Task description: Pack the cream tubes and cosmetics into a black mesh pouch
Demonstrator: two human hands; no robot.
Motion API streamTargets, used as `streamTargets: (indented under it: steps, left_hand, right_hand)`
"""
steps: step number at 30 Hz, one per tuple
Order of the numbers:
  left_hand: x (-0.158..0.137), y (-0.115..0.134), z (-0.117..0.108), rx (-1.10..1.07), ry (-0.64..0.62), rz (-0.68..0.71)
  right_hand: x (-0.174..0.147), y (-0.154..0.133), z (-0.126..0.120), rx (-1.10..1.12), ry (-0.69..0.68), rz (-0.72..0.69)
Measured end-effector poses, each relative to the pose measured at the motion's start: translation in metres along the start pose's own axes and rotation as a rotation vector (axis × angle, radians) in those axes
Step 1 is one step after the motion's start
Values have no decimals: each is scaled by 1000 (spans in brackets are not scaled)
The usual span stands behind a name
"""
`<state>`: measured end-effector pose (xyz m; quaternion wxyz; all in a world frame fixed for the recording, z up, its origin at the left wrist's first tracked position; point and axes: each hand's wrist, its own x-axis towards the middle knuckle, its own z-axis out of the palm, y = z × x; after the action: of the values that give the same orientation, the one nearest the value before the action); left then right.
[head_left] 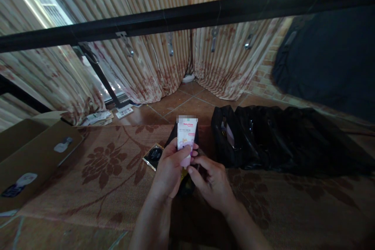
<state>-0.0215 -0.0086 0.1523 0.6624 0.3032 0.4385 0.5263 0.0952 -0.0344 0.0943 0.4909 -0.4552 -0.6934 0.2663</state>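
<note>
A white and lilac squeeze tube (187, 131) with red lettering stands upright in my left hand (170, 164), its cap end downward. The left thumb presses across the tube's front, and the other fingers wrap behind it. At the lower right of the tube, my right hand (212, 181) has its thumb and forefinger closed in a pinch against the cap end. A black pouch or bag (187, 185) lies below and behind the hands, mostly hidden. Just left of my left hand lies a flat gold-edged packet (154, 156) with a black round on it.
A row of black bags (258, 140) lies on the patterned cloth (117, 179) at the right. An open cardboard box (43, 160) stands at the left. Ahead, a dark rail (187, 17) with metal clips crosses before striped curtains (146, 62). Papers (98, 117) lie on the tiled floor.
</note>
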Motion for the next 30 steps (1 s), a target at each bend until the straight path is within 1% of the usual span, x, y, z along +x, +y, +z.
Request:
streamTargets:
  steps: [6, 12, 30]
  left_hand:
    - [1, 0, 0, 15, 16, 7]
    - [1, 0, 0, 14, 16, -18]
    - [3, -1, 4, -31, 54, 19]
  right_hand:
    - [0, 1, 0, 10, -2, -2]
    - [1, 0, 0, 14, 4, -8]
    - [2, -1, -1, 20, 8, -5]
